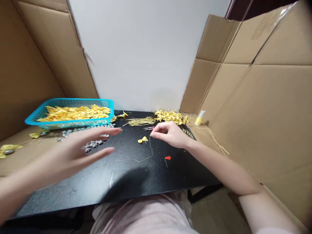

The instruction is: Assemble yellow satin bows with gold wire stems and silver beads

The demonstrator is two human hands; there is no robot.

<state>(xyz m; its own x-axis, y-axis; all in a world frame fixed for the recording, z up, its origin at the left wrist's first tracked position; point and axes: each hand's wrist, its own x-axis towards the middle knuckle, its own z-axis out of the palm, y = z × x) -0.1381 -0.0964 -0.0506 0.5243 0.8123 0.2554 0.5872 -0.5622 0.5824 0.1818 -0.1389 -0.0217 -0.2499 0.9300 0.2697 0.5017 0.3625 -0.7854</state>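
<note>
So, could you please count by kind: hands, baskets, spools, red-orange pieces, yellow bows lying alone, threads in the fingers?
Hands: 2 (left hand, right hand)
Blue basket: 1
Spool: 1
Red-orange piece: 1
Lone yellow bow: 1
Thread in right fingers: 1
Total: 7

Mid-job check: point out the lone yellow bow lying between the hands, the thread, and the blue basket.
Yellow bow (143,139): head view, on its pinched middle.
Thread (139,161): head view, on its lower bend.
Blue basket (75,123): head view, on its front wall.
</note>
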